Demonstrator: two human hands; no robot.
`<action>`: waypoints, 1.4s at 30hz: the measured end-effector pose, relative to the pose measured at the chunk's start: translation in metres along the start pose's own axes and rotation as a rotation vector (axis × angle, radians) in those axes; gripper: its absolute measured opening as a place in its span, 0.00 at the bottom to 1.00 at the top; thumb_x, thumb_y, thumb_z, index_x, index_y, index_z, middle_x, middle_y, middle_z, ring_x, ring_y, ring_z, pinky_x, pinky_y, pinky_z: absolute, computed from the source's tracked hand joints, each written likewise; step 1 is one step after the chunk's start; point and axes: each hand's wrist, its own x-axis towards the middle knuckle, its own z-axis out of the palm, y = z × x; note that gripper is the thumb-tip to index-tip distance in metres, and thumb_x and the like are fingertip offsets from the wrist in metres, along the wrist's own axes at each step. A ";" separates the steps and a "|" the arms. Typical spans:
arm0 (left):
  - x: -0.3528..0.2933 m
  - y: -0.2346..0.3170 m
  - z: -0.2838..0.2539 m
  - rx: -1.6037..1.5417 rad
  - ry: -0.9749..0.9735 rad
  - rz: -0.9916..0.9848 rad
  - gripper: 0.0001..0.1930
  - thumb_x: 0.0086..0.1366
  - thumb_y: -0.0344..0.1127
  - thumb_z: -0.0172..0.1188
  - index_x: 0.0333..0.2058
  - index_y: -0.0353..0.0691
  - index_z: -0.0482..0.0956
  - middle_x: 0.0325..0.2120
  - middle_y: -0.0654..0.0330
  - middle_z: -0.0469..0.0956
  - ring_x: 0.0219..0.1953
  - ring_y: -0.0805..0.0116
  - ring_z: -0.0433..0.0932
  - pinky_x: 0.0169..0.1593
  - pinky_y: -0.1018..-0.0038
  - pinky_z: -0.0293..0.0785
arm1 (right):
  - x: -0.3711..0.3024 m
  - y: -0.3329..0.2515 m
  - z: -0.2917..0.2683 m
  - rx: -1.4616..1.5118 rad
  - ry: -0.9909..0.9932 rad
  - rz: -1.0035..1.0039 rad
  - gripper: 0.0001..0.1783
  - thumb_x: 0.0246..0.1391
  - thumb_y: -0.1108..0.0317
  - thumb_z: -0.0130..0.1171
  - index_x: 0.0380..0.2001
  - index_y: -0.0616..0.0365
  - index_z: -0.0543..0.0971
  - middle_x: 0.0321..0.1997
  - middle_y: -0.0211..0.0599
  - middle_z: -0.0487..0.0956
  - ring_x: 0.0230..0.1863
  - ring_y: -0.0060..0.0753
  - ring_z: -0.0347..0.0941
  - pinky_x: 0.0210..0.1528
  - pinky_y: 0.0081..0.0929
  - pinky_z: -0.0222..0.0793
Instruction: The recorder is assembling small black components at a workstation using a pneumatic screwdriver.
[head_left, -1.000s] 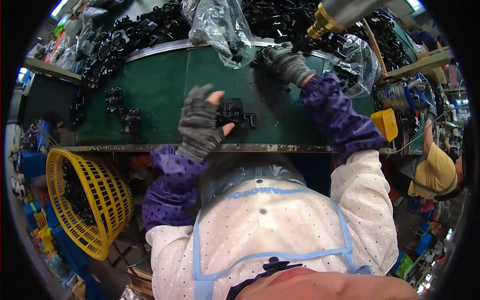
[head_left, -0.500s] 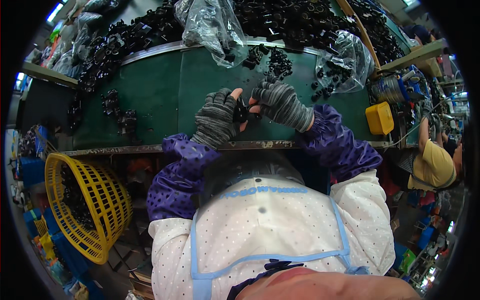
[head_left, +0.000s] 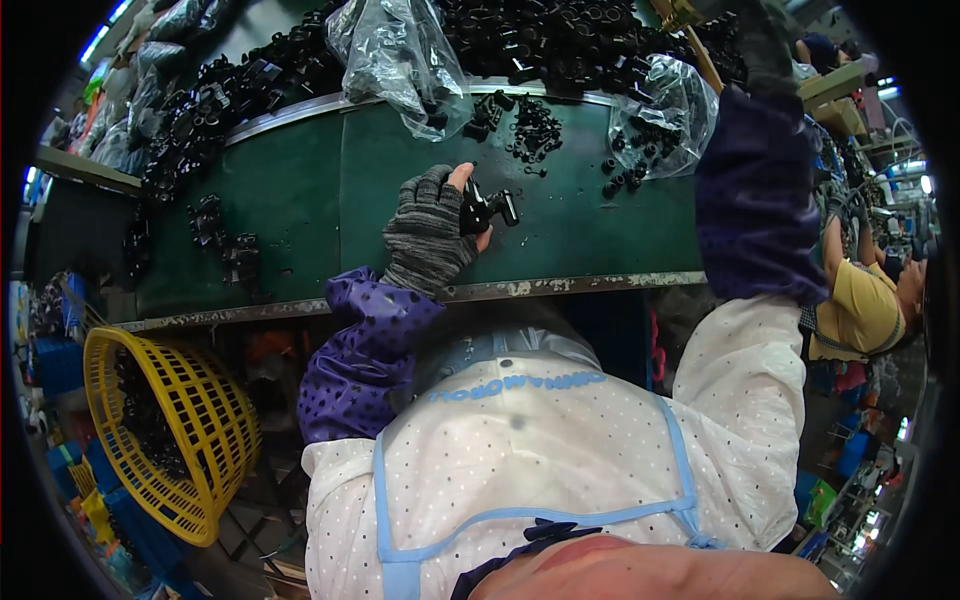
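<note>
My left hand (head_left: 432, 228), in a grey knitted glove with bare fingertips, is closed around a black plastic part (head_left: 476, 212) above the green bench. A short black cylinder juts from the part's right side. My right hand (head_left: 768, 50) is lifted at the upper right, past the clear bag; it is dark and its fingers do not show. Its purple sleeve (head_left: 757, 190) covers the bench's right end. Beyond the left hand lie small black clip-like pieces (head_left: 535, 132) and several black ring-shaped caps (head_left: 625, 180) beside a clear plastic bag (head_left: 672, 125).
Black parts (head_left: 560, 35) are heaped along the bench's far side, with another clear bag (head_left: 395, 70) over them. More black parts (head_left: 235, 250) lie at left on the green bench (head_left: 290, 210). A yellow basket (head_left: 225, 400) holding black parts stands lower left. A co-worker (head_left: 855, 310) is at right.
My right hand has left the black part and swung up to the far right. My left hand still holds the part, whose protruding cylinder now shows. The view has shifted slightly.
</note>
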 end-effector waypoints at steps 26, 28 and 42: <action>0.011 0.009 0.005 -0.105 0.003 -0.008 0.36 0.37 0.37 0.63 0.49 0.40 0.64 0.39 0.51 0.67 0.41 0.53 0.66 0.46 0.64 0.63 | -0.102 -0.013 0.109 1.116 -0.438 0.487 0.27 0.37 0.59 0.62 0.39 0.61 0.65 0.35 0.48 0.69 0.33 0.47 0.72 0.34 0.39 0.73; 0.008 0.011 0.006 -0.090 -0.009 -0.005 0.36 0.36 0.37 0.63 0.49 0.41 0.63 0.39 0.51 0.67 0.41 0.53 0.66 0.46 0.64 0.64 | -0.096 -0.023 0.109 1.070 -0.428 0.482 0.29 0.38 0.59 0.62 0.41 0.62 0.65 0.37 0.49 0.69 0.33 0.47 0.72 0.35 0.39 0.73; -0.025 0.007 -0.006 -0.072 -0.118 -0.016 0.28 0.39 0.26 0.61 0.44 0.45 0.70 0.43 0.57 0.69 0.48 0.55 0.66 0.51 0.65 0.64 | -0.214 0.084 0.069 -0.722 -0.824 0.170 0.14 0.47 0.61 0.55 0.37 0.56 0.74 0.26 0.34 0.75 0.28 0.33 0.72 0.30 0.29 0.68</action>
